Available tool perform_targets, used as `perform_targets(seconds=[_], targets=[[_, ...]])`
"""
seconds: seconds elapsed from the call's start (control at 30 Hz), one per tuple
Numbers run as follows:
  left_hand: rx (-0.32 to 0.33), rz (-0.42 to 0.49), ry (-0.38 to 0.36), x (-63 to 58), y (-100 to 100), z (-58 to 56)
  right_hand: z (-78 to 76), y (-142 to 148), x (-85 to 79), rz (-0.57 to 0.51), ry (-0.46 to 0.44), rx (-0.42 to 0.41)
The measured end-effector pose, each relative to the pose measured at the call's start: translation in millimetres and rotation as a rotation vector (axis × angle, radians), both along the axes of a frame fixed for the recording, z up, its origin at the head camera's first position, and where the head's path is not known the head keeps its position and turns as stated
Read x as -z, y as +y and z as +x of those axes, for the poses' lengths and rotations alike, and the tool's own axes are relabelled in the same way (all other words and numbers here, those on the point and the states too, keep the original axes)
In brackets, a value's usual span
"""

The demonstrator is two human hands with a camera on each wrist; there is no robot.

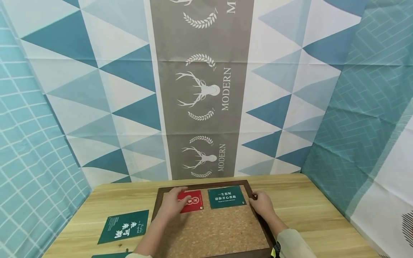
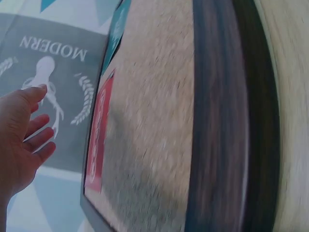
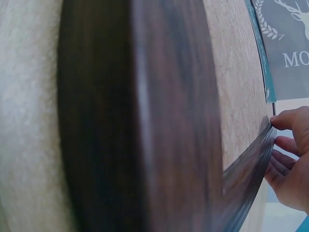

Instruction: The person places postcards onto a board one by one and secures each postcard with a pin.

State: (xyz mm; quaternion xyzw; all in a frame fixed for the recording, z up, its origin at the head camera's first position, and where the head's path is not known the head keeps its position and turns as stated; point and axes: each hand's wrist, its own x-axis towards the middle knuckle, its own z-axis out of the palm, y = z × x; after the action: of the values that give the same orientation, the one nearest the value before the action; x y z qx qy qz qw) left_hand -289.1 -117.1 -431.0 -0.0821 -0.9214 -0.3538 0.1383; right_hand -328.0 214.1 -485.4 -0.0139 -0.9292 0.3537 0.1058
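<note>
Board (image 1: 226, 229) is being worked on at the bottom middle of the head view, with a red card (image 1: 195, 203) and a green card (image 1: 227, 197) being carried side by side near its upper edge. The wooden rim (image 1: 248, 253) is being pinched between thumb and fingers of the right hand (image 1: 262, 204), near the upper right corner. The left hand (image 1: 172, 203) is being held over the red card's left part, fingers loosely bent and a little spread; nothing is being pinched in the left wrist view, and whether the card is being touched cannot be told.

Judging by the pin-like dot (image 1: 201, 207) at its lower right corner, the red card is probably being fixed or checked. A flattening or securing of its covered left side seems to be called for next, while the rim is being steadied.

On the green card, 一生很短 / 请你开心勇敢 is being displayed, above a line too small to read. On the red card, 万 is being shown, the character below it being blurred. At lower left, 未来可期 is apparently being presented sideways on a loose card (image 1: 123, 226). MODERN is being repeated down the backdrop (image 1: 200, 39), upper middle, beside stag heads and leaf sprays.
</note>
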Motion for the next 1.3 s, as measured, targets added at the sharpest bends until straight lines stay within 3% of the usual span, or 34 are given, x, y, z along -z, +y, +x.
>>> perform_targets(seconds=[0.53, 0.77, 1.3], targets=[[-0.086, 0.065, -0.048, -3.9, -51.2, 16.0, 1.3, 2.7, -3.7, -0.009, -0.020, -0.013], [-0.117, 0.044, -0.061, -4.9, -73.3, 21.4, 2.1, 2.9, -4.7, 0.002, -0.029, -0.028], [-0.176, 0.020, -0.178, -3.4, -130.0, 40.9, 2.8, 2.4, -6.6, 0.042, -0.032, -0.038]])
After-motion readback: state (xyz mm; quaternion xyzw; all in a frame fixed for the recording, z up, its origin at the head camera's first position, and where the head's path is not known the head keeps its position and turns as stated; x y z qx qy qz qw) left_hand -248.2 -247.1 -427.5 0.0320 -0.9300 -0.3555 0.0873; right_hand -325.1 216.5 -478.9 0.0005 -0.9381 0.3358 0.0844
